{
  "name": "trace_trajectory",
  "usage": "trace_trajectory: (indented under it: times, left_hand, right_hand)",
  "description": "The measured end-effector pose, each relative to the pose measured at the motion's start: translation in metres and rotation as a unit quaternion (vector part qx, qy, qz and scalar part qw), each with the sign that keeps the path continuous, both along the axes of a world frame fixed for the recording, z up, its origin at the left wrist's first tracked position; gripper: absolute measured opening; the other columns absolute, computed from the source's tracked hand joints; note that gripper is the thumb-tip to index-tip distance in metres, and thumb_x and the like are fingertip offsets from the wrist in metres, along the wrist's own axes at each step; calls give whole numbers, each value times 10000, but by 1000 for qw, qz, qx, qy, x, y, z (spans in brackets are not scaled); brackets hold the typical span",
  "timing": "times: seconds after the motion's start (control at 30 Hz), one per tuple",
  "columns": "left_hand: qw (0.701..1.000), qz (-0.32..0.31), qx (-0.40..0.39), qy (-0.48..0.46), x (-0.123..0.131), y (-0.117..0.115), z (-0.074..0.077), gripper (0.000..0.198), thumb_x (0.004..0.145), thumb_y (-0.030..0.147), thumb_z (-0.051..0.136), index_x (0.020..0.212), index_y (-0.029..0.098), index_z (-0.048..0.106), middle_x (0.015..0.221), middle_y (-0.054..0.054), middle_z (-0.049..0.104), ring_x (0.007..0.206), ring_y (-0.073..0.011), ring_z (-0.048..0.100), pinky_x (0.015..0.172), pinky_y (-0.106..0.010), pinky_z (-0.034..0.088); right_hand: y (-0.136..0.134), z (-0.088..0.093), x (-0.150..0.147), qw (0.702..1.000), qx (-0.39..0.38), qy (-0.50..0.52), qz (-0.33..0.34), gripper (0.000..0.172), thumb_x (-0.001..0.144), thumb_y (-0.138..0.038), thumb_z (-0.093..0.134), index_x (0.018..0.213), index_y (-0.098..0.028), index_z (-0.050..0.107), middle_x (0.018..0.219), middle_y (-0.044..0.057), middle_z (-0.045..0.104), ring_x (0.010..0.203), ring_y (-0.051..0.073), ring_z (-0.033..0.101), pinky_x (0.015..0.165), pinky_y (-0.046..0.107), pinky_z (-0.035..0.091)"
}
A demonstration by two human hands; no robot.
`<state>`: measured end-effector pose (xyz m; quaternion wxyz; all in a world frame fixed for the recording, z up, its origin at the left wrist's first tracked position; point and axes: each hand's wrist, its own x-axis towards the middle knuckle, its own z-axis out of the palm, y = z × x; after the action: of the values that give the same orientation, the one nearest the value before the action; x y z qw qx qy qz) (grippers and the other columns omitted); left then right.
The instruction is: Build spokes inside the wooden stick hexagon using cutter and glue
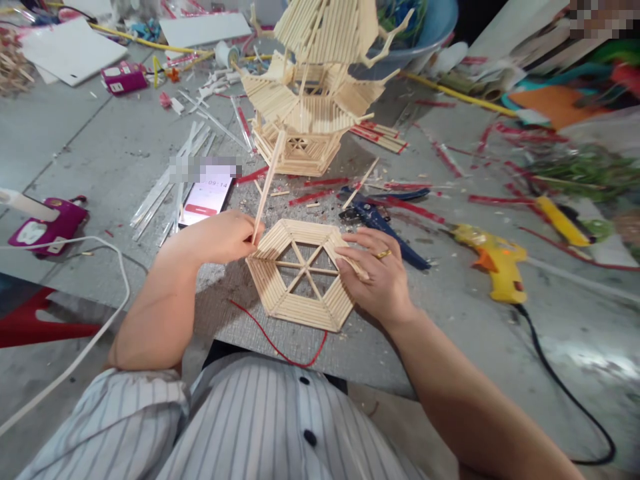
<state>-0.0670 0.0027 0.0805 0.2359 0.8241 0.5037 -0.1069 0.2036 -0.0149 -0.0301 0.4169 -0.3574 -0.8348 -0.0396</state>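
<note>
A hexagonal wooden stick frame [295,315] with spokes crossing its open middle lies on the table before me. My left hand [227,237] is closed at its left corner, pinching a pair of thin wooden sticks [270,183] that stand up at a tilt. Over the frame's right side curl the fingers of my right hand [377,273], gripping its edge; a short pale piece shows beneath them. Behind the frame stands a tiered wooden stick pagoda model [320,113]. A red cord [280,353] trails off the near edge of the frame.
Blue-handled pliers [385,230] and a yellow glue gun [493,260] with a black cable lie to the right. A phone [207,193] and clear glue sticks [165,180] lie left, near a purple glue gun [50,227]. Red wrapper strips litter the table [440,360].
</note>
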Motion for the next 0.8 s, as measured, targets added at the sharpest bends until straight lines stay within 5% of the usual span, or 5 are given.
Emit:
trace_trajectory:
  times: [0.8]
  left_hand:
    - [999, 7, 33, -1, 1, 3, -8, 184, 783, 204, 474, 698, 170, 634, 688, -36, 658, 593, -132, 543, 592, -269, 342]
  right_hand:
    - [2, -2, 0, 1000, -12, 11, 5, 192, 808, -149, 631, 980, -227, 664, 1029, 69, 704, 1084, 243, 598, 924, 454, 500]
